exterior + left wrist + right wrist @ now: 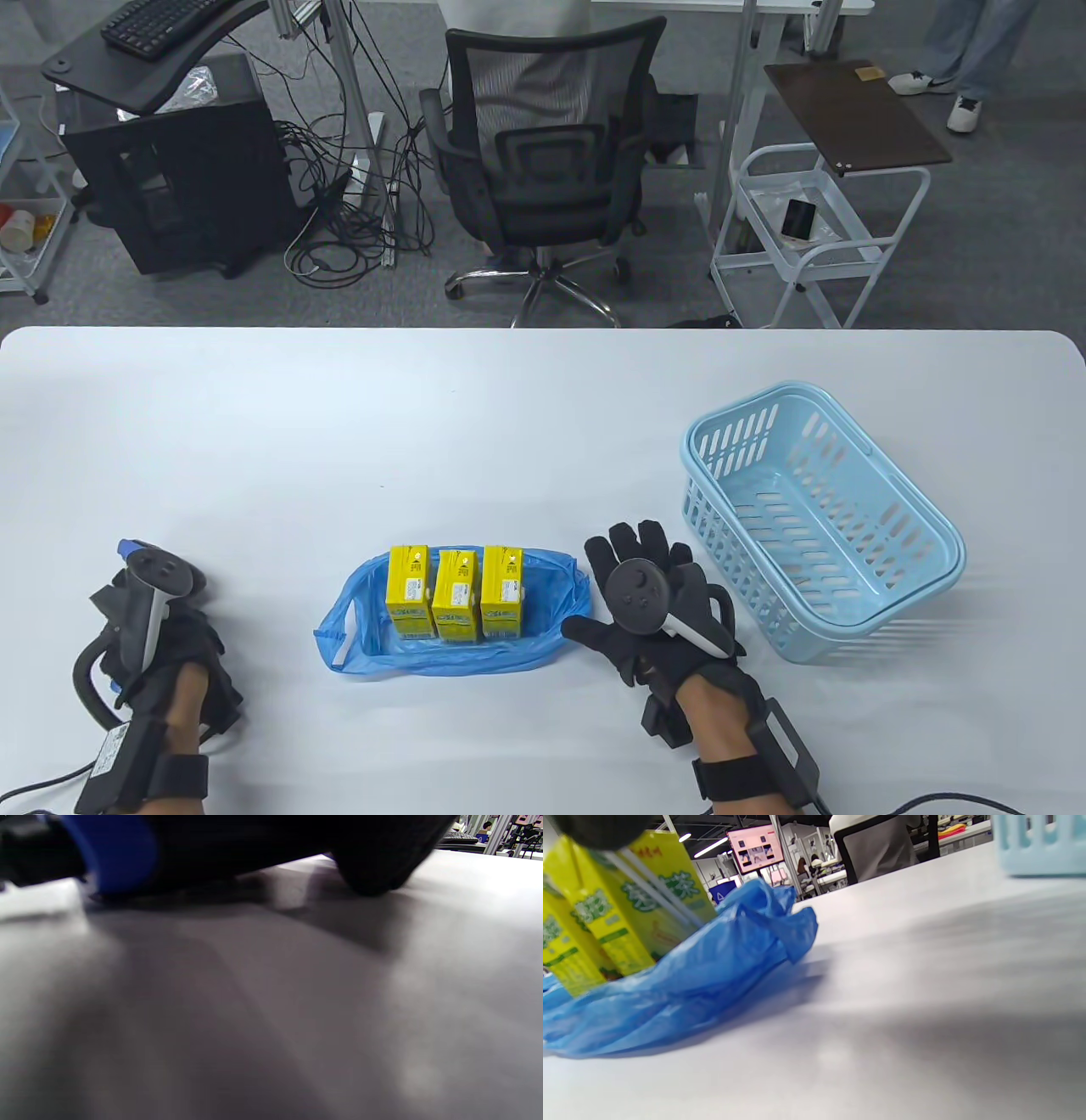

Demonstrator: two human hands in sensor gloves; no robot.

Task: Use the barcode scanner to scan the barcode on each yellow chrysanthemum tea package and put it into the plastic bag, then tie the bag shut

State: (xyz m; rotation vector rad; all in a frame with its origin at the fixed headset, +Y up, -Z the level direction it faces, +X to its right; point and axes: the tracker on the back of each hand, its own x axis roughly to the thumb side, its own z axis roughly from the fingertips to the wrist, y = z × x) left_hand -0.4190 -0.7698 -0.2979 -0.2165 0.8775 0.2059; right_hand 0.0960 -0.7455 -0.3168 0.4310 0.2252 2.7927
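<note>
Three tea packs (455,592) stand upright, side by side, in the open blue bag (543,652) at table centre, row running left–right; bag rim is slumped around them, untied. Right hand (649,607) lies flat, fingers spread, holding nothing, just beside the bag's right edge, so it is the nearer. Left hand (157,645) sits well apart to the left, apparently over the scanner (129,550); its grip cannot be told.

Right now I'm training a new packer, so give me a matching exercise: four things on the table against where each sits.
Things:
1. tea packages
2. basket
3. right hand
4. left hand

Places:
A. near the table's left edge
B. standing inside the blue bag
C. far right, empty
D. between bag and basket

Pairs: 1-B, 2-C, 3-D, 4-A
</note>
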